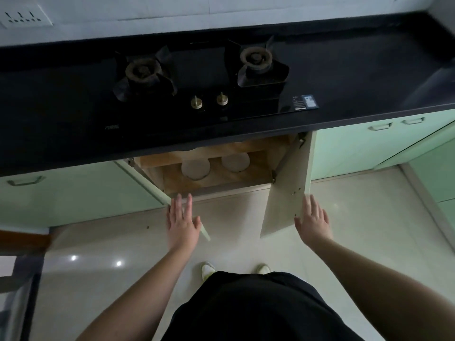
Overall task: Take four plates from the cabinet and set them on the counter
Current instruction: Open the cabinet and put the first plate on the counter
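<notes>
Cabinet (pixel 216 178) under the table (pixel 73 114) is standing open w/ plates (pixel 195 168) inside. Left hand (pixel 182 222) & right hand (pixel 314 221) are reaching, grip wide, holding nothing.

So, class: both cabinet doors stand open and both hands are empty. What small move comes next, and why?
Probably reach the left hand into the open wooden cabinet for the nearer round white plate: both it and the right hand are open, and the black counter holds no plates yet.
</notes>
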`<action>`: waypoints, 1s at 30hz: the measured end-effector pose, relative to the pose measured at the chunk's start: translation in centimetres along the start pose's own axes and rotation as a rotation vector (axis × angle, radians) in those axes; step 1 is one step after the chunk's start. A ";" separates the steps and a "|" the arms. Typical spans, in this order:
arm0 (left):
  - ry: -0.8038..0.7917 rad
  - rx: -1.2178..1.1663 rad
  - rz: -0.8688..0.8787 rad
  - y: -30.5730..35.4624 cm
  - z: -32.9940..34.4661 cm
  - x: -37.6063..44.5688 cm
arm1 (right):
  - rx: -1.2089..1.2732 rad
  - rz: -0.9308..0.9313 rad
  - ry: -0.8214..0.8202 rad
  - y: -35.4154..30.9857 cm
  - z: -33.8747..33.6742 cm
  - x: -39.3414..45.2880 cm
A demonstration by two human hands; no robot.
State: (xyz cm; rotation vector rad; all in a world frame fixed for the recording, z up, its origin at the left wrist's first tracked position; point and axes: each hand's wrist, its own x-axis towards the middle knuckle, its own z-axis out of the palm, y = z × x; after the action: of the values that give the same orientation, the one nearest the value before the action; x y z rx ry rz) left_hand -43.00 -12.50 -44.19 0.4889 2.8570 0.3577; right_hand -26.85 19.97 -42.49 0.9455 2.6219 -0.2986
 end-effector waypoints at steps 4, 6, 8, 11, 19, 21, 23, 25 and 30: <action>-0.149 0.137 0.135 0.5 0.9 0.8 | -0.216 -0.188 -0.026 1.4 0.2 0.1; -0.146 0.173 0.130 0.6 1.1 0.9 | -0.252 -0.181 -0.049 2.3 -0.3 0.2; -0.121 0.155 0.134 0.8 1.1 0.8 | -0.254 -0.158 -0.066 3.0 -0.8 0.3; -0.144 0.208 0.127 0.8 1.3 0.6 | -0.279 -0.106 -0.106 4.0 -1.5 0.4; -0.226 0.316 0.093 -0.9 0.8 -1.2 | -0.297 -0.207 -0.114 3.6 -2.8 0.7; -0.249 0.320 0.088 -1.7 0.4 -2.3 | -0.295 -0.246 -0.103 2.4 -2.9 0.4; -0.254 0.339 0.096 -2.9 0.0 -3.4 | -0.285 -0.302 -0.068 0.7 -2.8 0.0; -0.268 0.379 0.108 -4.1 -0.5 -4.5 | -0.271 -0.362 -0.041 -1.3 -2.6 -0.7; -0.277 0.453 0.106 -8.6 -2.0 -7.8 | -0.256 -0.485 -0.026 -7.5 -1.9 -3.6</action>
State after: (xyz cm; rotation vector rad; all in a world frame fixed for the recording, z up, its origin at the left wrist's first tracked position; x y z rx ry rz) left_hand -38.85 -23.52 -43.26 0.7081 2.6349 -0.3279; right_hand -29.61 12.80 -38.76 0.2159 2.7478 -0.0821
